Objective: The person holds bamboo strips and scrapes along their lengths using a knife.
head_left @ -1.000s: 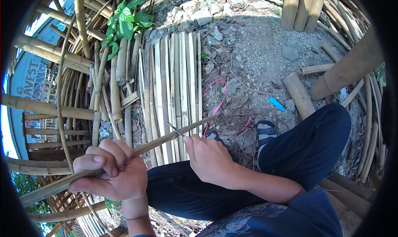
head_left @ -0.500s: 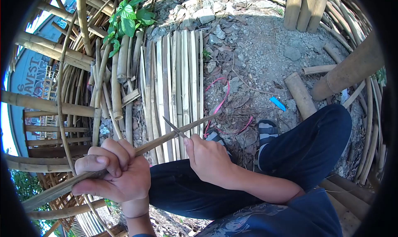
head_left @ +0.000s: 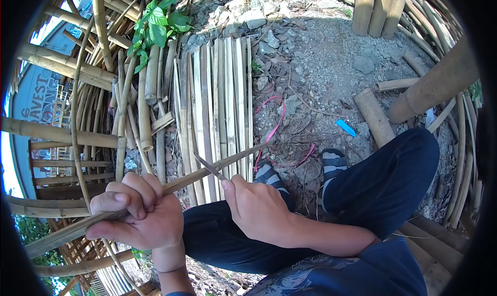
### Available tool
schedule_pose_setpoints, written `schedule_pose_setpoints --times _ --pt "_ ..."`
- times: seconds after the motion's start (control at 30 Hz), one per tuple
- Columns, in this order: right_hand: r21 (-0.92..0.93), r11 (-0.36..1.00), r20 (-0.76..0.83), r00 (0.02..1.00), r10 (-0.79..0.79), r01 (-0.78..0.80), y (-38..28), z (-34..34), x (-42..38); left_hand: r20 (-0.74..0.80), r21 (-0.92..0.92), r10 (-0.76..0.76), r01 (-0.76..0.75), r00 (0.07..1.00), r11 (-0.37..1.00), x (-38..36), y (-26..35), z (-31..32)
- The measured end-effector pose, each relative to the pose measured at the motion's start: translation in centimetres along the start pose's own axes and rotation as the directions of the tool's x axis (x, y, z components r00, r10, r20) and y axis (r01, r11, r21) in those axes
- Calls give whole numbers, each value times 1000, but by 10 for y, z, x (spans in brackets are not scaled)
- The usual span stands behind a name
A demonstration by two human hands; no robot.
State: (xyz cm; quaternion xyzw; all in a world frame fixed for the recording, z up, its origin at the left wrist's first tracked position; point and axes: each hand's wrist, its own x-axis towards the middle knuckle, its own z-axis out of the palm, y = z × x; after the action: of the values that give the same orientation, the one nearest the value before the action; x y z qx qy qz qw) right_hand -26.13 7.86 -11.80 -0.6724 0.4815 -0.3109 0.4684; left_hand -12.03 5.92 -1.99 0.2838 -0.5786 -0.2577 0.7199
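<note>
The left hand [head_left: 137, 213] is closed in a fist around a long bamboo strip [head_left: 207, 169], gripping it near its thicker end so the strip slants up and to the right across the person's lap. The right hand [head_left: 256, 210] is wrapped tight around the handle of a knife [head_left: 207, 166], thumb up along it, and the thin blade lies against the top of the strip just beside that thumb. The strip's fine tip ends over the gravel ground [head_left: 321, 63], close to a pink string [head_left: 274, 128] lying there. Behind the strip, a row of flat bamboo slats [head_left: 217, 99] lies side by side on the ground. A sandal [head_left: 331, 164] shows by the knee in dark trousers [head_left: 383, 182]. A short bamboo piece [head_left: 374, 117] and a small blue scrap [head_left: 345, 128] lie to the right, near a leafy plant's [head_left: 158, 24] far side of the slats
</note>
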Motion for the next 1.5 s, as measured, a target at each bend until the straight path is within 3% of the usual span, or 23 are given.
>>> schedule_pose_setpoints --times 0.27,0.4,0.53,0.6,0.77,0.93,1.13,1.27,1.4,1.47,1.5 --pt "7 1000 41 999 -16 15 -12 -5 -4 -10 -19 12 -12 1000 1000 0 0 2" --pt "-4 1000 -31 1000 4 -4 8 2 7 -7 -10 32 -32 999 999 3 -1 3" --pt "6 999 35 999 -34 33 -16 -6 -9 -12 -14 -2 2 1000 1000 1 0 0" --pt "-28 999 13 999 45 -45 -4 -2 -3 -11 -6 0 0 1000 1000 -3 -4 4" --pt "44 999 -21 1000 -5 6 -1 2 -3 10 -5 -8 8 1000 1000 -1 -6 2" --pt "-27 1000 -72 997 -4 2 16 4 4 54 -2 12 -12 998 1000 -4 -6 5" --pt "39 999 3 1000 -17 17 -4 -6 -9 63 -7 -12 12 998 1000 -4 -5 -1" --pt "-32 999 -38 999 7 -8 15 -2 1 74 -21 14 -13 997 1000 -3 -6 10" --pt "-11 1000 22 1000 -13 13 -11 -12 -12 67 0 3 -3 998 1000 -4 -6 3" --pt "-70 995 -18 998 62 -64 4 -5 -7 82 4 5 -6 997 1000 -6 -4 0" --pt "-98 995 -72 997 -10 3 10 -5 0 75 6 -5 5 997 1000 -7 -3 0"
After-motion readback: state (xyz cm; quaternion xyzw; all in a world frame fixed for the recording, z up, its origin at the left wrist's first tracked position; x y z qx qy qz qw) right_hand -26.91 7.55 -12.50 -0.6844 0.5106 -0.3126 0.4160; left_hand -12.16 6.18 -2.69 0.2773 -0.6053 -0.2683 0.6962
